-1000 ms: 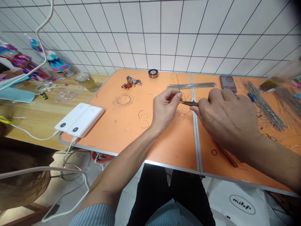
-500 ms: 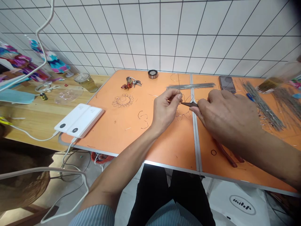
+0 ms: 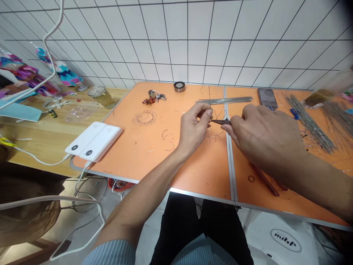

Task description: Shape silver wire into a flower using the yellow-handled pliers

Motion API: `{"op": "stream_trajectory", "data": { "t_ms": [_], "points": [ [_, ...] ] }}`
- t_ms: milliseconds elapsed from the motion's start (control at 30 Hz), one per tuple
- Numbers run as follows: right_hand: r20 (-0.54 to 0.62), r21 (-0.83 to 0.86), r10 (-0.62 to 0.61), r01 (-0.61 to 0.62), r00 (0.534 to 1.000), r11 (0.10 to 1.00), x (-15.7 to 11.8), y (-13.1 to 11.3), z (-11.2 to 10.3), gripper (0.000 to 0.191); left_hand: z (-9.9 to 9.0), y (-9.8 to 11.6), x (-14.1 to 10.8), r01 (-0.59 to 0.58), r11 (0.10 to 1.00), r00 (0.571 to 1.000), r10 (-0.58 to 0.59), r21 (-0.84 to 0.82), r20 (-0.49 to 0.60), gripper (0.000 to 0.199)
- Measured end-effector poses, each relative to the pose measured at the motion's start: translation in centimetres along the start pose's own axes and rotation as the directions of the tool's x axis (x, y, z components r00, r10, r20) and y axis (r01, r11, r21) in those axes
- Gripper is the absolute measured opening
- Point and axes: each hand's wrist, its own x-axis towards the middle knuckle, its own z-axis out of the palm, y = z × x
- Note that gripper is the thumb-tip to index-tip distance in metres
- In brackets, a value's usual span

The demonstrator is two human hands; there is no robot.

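Between thumb and forefinger, my left hand (image 3: 194,125) pinches a thin metal wire (image 3: 209,96) that stands up above the fingers. My right hand (image 3: 266,130) is closed around pliers, and their dark pointed jaws (image 3: 220,122) reach to the wire at my left fingertips. Whether the jaws grip the wire is too small to tell. Partly behind my hands, a bent wire shape (image 3: 215,138) with loops lies on the orange table (image 3: 198,173). A round looped wire piece (image 3: 144,117) lies to the left, with curved wire scraps (image 3: 168,140) nearer my left hand.
A bundle of straight wires (image 3: 226,100) lies behind my hands, with thicker bundles (image 3: 311,123) at the right beside a phone (image 3: 267,98). Red-handled tool (image 3: 266,180) lies under my right forearm. Keys (image 3: 154,96), a tape roll (image 3: 179,87) and white power banks (image 3: 93,141) are leftward.
Both hands stay almost in place. The plier jaws have shifted very slightly left at the wire, and the view has moved a little.
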Motion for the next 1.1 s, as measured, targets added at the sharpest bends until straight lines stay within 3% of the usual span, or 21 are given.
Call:
{"op": "stream_trajectory", "data": {
  "t_ms": [867,1100],
  "points": [
    [0.004,-0.002,0.033,-0.033,0.999,0.999,-0.06,-0.37,-0.96,0.052,-0.17,-0.19,0.10,-0.093,0.991,0.996,0.091,0.096,0.024,0.023],
    [-0.001,-0.022,0.017,-0.017,1.000,1.000,0.05,0.08,-0.89,0.053,-0.26,-0.23,0.11,-0.110,0.994,0.993,0.109,0.025,0.043,0.021]
  ]
}}
